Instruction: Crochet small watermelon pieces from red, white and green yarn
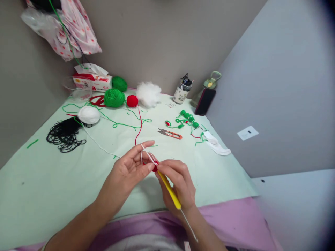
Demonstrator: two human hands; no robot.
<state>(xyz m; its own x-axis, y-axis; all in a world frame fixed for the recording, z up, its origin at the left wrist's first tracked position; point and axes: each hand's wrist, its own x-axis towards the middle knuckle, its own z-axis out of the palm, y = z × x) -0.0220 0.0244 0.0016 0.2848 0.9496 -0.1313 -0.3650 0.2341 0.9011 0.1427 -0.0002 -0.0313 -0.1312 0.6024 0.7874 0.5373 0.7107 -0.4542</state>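
Observation:
My left hand [131,167] pinches a small red crochet piece [155,166] between thumb and fingers. White yarn [148,153] loops over its raised index finger and runs down to the piece. A crochet hook with a yellow handle [170,191] is gripped in my right hand [179,176], whose fingertips meet the red piece. The hook's bare metal end [188,225] points down toward me, while its working tip is hidden at the stitches. From the red yarn ball [132,101] a strand leads toward my hands, and another comes from the white yarn ball [89,114].
Orange thread snips [170,134] lie beyond my hands. Small green crocheted pieces [188,116] are to their right, near a white strip [216,143]. Behind are green yarn balls [114,97], stuffing [149,94], a pen jar [181,92] and a phone [205,101]. Black yarn [65,136] lies left.

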